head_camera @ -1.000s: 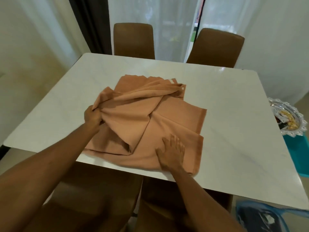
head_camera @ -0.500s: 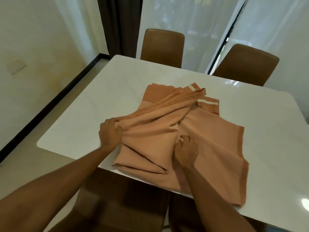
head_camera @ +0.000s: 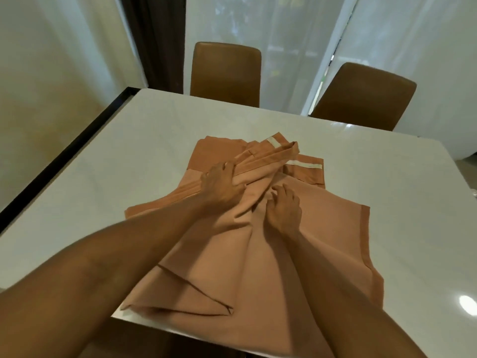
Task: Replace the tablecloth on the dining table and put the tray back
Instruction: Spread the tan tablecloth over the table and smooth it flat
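Wht tbl (head_camera: pixel 387 202), peach cloth (head_camera: pixel 322 241), sheer curtains (head_camera: pixel 271 34)

Looking at a home dining room. Showing a pale, stone-look counter (head_camera: pixel 129 156) with rounded corners, serving as the dining table and filling most of the floor. Having two brown padded chairs (head_camera: pixel 225 73) standing tucked against its far edge. Backing onto sheer white curtains (head_camera: pixel 284 47) hanging over tall glass, with a dark drape (head_camera: pixel 154 40) hanging beside them. Running past a plain cream wall (head_camera: pixel 64 60) with a black skirting strip (head_camera: pixel 64 151) at the floor. Carrying a rumpled terracotta tablecloth (head_camera: pixel 296 254), half spread.
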The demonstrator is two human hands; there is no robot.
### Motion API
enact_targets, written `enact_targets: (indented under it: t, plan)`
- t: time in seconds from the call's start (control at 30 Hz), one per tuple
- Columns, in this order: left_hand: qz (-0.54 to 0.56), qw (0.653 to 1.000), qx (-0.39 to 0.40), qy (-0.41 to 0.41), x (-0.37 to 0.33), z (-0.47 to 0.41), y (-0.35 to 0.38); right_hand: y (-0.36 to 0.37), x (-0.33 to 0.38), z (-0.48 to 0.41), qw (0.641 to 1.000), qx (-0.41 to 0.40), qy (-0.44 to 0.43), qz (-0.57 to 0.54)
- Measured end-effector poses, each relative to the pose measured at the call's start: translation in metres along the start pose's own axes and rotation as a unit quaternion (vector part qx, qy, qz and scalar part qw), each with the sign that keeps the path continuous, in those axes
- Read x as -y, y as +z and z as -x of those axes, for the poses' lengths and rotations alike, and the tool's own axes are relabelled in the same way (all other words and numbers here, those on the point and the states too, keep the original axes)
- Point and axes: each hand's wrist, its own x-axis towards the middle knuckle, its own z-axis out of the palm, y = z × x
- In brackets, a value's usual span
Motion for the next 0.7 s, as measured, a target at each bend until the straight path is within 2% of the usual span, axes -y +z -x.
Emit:
enact_targets:
  t: [0.07, 0.13, 0.23, 0.3, 0.33, 0.37, 0.43, 0.57, 0.63, 0.7]
  plan:
    - [-0.026, 0.999, 0.042, 0.002, 0.001, -0.022, 0.009, 0.013, -0.009, -0.004, 0.999, 0.030, 0.009, 0.005]
    - [-0.025, 0.998, 0.049, 0.012, 0.008, -0.037, 0.018, 0.023, -0.014, -0.003, 0.998, 0.051, 0.021, 0.042]
    - [0.082, 0.995, 0.017, 0.059, 0.010, -0.044, 0.010, 0.025, -0.015, -0.010, 0.996, 0.060, 0.047, 0.050]
    - [0.138, 0.985, -0.042, 0.098, 0.015, -0.044, -0.011, 0.021, -0.018, -0.018, 0.994, 0.083, 0.055, 0.049]
    - [0.126, 0.986, -0.073, 0.084, 0.024, -0.046, -0.024, 0.019, -0.021, -0.022, 0.993, 0.094, 0.053, 0.052]
    - [0.093, 0.991, -0.095, 0.031, 0.041, -0.048, -0.036, 0.016, -0.024, -0.026, 0.992, 0.104, 0.051, 0.052]
    - [0.011, 0.985, -0.126, -0.117, 0.089, -0.047, -0.061, 0.009, -0.029, -0.031, 0.991, 0.118, 0.050, 0.049]
    - [-0.090, 0.929, -0.179, -0.311, 0.170, -0.021, -0.107, 0.001, -0.029, -0.036, 0.987, 0.140, 0.062, 0.051]
    - [-0.100, 0.907, -0.224, -0.342, 0.189, 0.001, -0.121, -0.001, -0.019, -0.037, 0.988, 0.126, 0.081, 0.040]
    - [-0.103, 0.931, -0.223, -0.270, 0.195, 0.023, -0.119, 0.000, 0.007, -0.026, 0.995, 0.048, 0.083, -0.001]
